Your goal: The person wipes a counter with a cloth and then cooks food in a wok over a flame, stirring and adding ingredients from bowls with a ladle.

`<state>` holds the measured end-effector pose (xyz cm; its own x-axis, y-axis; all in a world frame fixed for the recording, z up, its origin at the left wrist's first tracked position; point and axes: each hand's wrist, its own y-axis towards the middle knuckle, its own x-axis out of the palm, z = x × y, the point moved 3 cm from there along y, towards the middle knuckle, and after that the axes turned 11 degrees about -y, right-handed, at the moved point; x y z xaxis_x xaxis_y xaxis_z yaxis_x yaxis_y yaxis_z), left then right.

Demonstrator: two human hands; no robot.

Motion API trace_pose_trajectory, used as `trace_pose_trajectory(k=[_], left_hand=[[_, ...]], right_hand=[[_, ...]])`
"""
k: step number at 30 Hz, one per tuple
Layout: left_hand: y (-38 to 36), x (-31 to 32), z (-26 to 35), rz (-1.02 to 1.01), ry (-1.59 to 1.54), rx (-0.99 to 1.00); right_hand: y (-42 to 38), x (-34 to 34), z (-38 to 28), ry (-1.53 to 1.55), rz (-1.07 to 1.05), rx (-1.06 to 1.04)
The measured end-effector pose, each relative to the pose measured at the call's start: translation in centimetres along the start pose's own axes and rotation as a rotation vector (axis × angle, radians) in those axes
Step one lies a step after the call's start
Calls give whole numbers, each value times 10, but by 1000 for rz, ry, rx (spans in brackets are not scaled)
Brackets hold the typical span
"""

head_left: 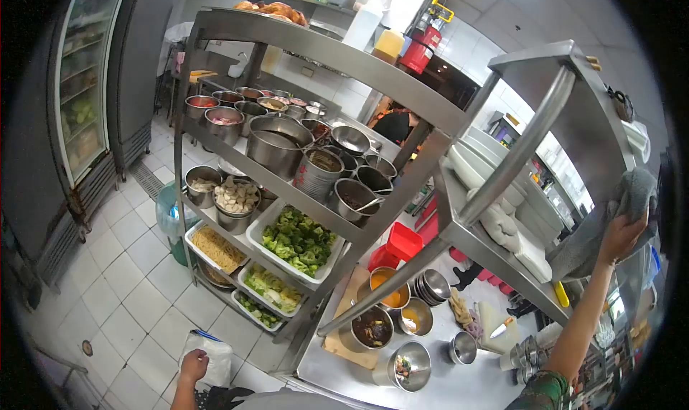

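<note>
My left hand (pixel 194 366) is low at the front, its fingers closed at the edge of a whitish plastic bag (pixel 217 361) with a blue strip along the top. What the bag contains cannot be made out. My right hand (pixel 623 238) is raised at the far right, with the fingers wrapped round a grey towel (pixel 585 246). This cloth lies partly on the raised metal shelf (pixel 502 261), beside folded white cloths (pixel 506 230).
A metal rack (pixel 323 212) carries steel pots and trays of broccoli (pixel 300 239) and noodles (pixel 215 249). Bowls of sauce (pixel 372 327) and a knife (pixel 502 327) on a cutting board are on the steel counter (pixel 323 367). A glass-door fridge (pixel 82 87) stands left.
</note>
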<state>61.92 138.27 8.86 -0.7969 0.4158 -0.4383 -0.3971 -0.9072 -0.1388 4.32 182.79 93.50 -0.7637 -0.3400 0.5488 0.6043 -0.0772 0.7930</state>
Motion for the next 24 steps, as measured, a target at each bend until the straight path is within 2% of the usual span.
trace_pose_trajectory(k=[4, 8, 11, 14, 15, 17, 19, 20, 22, 24], left_hand=[[-12, 19, 83, -55, -37, 114], [-35, 44, 140, -82, -60, 242], [-55, 54, 214, -158, -99, 316], [-62, 75, 274, -298, -127, 508], [-63, 84, 292, -357, -134, 576], [-67, 94, 340, -580, -94, 506], [-71, 112, 372, -590, -119, 806], [-75, 113, 388, -675, -103, 804], [-82, 116, 411, -802, -120, 805], [-79, 105, 403, -808, -277, 776]], right_hand=[[46, -27, 2, -88, 176, 95], [58, -76, -8, 26, 299, 113], [57, -122, -19, 170, 314, 120], [43, -165, -45, 387, 252, 111], [36, -179, -59, 500, 202, 111], [19, -211, -98, 750, 45, 125], [-3, -244, -160, 1095, -227, 126], [-14, -261, -196, 1285, -393, 106], [-43, -304, -282, 1687, -785, -86], [-77, -359, -373, 1903, -1084, -381]])
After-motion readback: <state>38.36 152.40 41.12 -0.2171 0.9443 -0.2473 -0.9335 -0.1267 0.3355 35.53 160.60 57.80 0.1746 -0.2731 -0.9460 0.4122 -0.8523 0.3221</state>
